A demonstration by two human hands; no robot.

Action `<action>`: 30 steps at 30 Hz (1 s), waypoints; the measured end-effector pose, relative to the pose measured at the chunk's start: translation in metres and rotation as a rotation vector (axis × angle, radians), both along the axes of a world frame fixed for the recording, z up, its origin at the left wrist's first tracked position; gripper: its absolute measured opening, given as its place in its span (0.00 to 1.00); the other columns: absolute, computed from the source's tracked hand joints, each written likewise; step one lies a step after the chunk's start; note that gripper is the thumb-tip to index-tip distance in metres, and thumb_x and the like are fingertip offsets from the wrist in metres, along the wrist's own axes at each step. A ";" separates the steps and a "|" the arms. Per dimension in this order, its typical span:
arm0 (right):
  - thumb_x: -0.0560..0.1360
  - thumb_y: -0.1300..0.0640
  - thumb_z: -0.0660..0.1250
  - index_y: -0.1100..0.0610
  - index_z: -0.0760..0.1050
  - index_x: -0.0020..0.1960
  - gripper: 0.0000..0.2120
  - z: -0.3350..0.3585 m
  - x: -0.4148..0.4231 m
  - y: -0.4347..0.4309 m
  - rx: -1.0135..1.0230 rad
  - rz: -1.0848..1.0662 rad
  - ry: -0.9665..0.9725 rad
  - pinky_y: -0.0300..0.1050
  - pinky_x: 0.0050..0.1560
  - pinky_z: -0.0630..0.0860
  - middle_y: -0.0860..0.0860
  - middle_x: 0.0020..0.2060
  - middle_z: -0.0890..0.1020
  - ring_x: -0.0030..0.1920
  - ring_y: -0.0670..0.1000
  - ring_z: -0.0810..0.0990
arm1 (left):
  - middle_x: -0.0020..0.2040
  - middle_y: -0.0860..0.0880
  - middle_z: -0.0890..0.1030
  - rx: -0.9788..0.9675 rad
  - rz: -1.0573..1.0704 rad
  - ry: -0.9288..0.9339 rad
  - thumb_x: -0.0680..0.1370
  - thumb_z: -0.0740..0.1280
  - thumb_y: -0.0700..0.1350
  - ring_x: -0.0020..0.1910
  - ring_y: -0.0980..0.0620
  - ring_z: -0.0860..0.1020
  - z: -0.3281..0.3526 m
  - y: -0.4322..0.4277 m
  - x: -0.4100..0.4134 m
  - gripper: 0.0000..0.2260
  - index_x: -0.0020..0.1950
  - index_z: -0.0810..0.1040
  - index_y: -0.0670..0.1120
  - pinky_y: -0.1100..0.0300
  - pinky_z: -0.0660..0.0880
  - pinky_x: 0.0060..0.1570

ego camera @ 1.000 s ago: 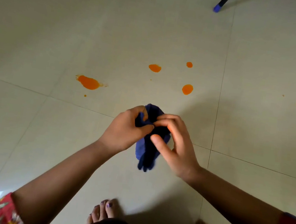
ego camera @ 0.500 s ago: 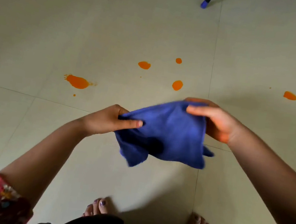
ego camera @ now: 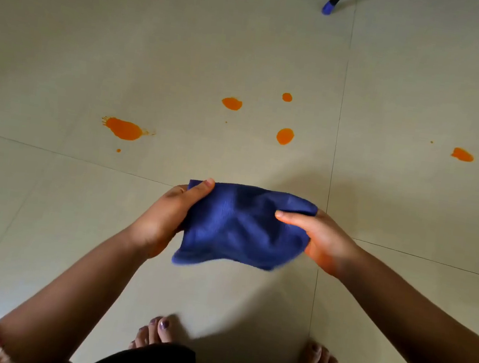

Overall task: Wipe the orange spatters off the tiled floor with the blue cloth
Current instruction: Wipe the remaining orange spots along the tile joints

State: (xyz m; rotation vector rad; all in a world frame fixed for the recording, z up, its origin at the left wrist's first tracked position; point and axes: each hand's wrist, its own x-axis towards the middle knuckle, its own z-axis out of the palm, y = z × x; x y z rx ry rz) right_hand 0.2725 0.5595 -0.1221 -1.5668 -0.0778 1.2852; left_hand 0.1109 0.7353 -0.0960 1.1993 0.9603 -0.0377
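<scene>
blue cloth point(ego camera: 238, 227) is hanging in the air between the two hands, spread as a loose sheet above the tiled floor point(ego camera: 68, 37) and touching none of it. its lower edge is drooping free and showing blurred, so its exact fall cannot be told. left hand point(ego camera: 163, 217) is pinching the upper left corner, thumb lying on top. right hand point(ego camera: 324, 241) is pinching the right edge, thumb lying across the fabric. both grips are clamped on the cloth at its rim only, so the middle of the cloth is sagging between the grips, unsupported.

orange spatters point(ego camera: 285, 136) are sitting on the floor ahead of the cloth, none looking wiped. the largest is lying to the left with small specks beside it, three are lying near the centre, and two more are lying far right, beyond the grout line point(ego camera: 341, 103).

judged risks:
- a slack single layer is likely to be smearing the liquid rather than lifting it, unless bunched first.
- the drooping edge may be dragging through one spatter while another is being wiped.
- the far right pair and the specks are at risk of being missed.
- bare feet point(ego camera: 157, 332) are standing near and may be tracking wet orange across the tiles.
</scene>
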 end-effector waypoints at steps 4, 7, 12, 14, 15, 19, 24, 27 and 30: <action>0.73 0.62 0.71 0.58 0.75 0.64 0.19 0.004 0.008 -0.002 -0.083 -0.146 -0.169 0.49 0.58 0.78 0.56 0.53 0.84 0.56 0.55 0.83 | 0.44 0.49 0.86 0.136 0.166 -0.053 0.78 0.66 0.45 0.46 0.50 0.83 -0.003 0.003 -0.003 0.07 0.48 0.83 0.45 0.60 0.78 0.45; 0.71 0.62 0.75 0.43 0.63 0.70 0.35 0.013 0.013 -0.001 -0.080 -0.158 -0.365 0.49 0.59 0.76 0.55 0.46 0.84 0.53 0.53 0.82 | 0.46 0.46 0.84 0.194 0.289 0.027 0.75 0.71 0.42 0.46 0.49 0.83 -0.003 0.005 -0.002 0.13 0.58 0.77 0.43 0.58 0.79 0.45; 0.71 0.61 0.74 0.41 0.77 0.60 0.22 0.036 0.013 0.005 -0.033 0.034 -0.722 0.48 0.50 0.77 0.56 0.40 0.83 0.42 0.55 0.81 | 0.52 0.49 0.82 0.322 0.003 0.012 0.67 0.78 0.41 0.50 0.54 0.81 0.000 0.015 -0.001 0.33 0.68 0.70 0.53 0.61 0.77 0.50; 0.73 0.59 0.73 0.44 0.79 0.57 0.16 0.041 0.013 0.008 -0.018 -0.048 -0.604 0.45 0.48 0.78 0.56 0.38 0.82 0.42 0.49 0.79 | 0.55 0.54 0.81 0.401 -0.071 0.010 0.70 0.76 0.42 0.52 0.58 0.80 0.002 0.015 0.005 0.24 0.64 0.76 0.52 0.63 0.77 0.51; 0.75 0.59 0.71 0.47 0.79 0.57 0.13 0.042 0.016 0.010 -0.025 -0.102 -0.448 0.43 0.48 0.78 0.52 0.42 0.83 0.45 0.48 0.80 | 0.55 0.56 0.81 0.391 -0.049 -0.006 0.72 0.74 0.44 0.53 0.60 0.79 0.004 0.014 0.010 0.19 0.62 0.78 0.52 0.66 0.76 0.51; 0.77 0.67 0.59 0.48 0.75 0.66 0.22 0.039 0.023 0.012 -0.118 -0.041 -0.045 0.41 0.43 0.75 0.52 0.51 0.82 0.49 0.52 0.78 | 0.52 0.59 0.83 0.413 0.124 -0.109 0.78 0.65 0.40 0.56 0.63 0.78 0.005 0.014 0.020 0.10 0.54 0.83 0.51 0.74 0.72 0.51; 0.72 0.73 0.61 0.48 0.82 0.55 0.24 0.040 0.028 0.008 0.009 -0.121 -0.437 0.38 0.50 0.74 0.52 0.41 0.81 0.44 0.48 0.78 | 0.44 0.54 0.83 0.419 0.281 -0.236 0.75 0.61 0.28 0.45 0.59 0.80 0.006 0.019 0.015 0.17 0.48 0.80 0.49 0.68 0.74 0.46; 0.72 0.74 0.64 0.50 0.82 0.54 0.23 0.044 0.031 0.007 0.146 -0.144 -0.525 0.34 0.50 0.74 0.46 0.39 0.83 0.43 0.44 0.79 | 0.41 0.51 0.82 0.293 0.269 -0.253 0.74 0.64 0.27 0.41 0.58 0.80 0.007 0.022 0.012 0.20 0.56 0.79 0.50 0.68 0.75 0.42; 0.71 0.72 0.70 0.44 0.79 0.56 0.25 0.047 0.034 0.014 0.159 -0.079 -0.783 0.38 0.54 0.77 0.43 0.46 0.83 0.47 0.46 0.82 | 0.46 0.51 0.82 0.499 0.189 -0.187 0.70 0.70 0.29 0.43 0.60 0.81 0.012 0.026 0.019 0.22 0.60 0.79 0.50 0.71 0.75 0.43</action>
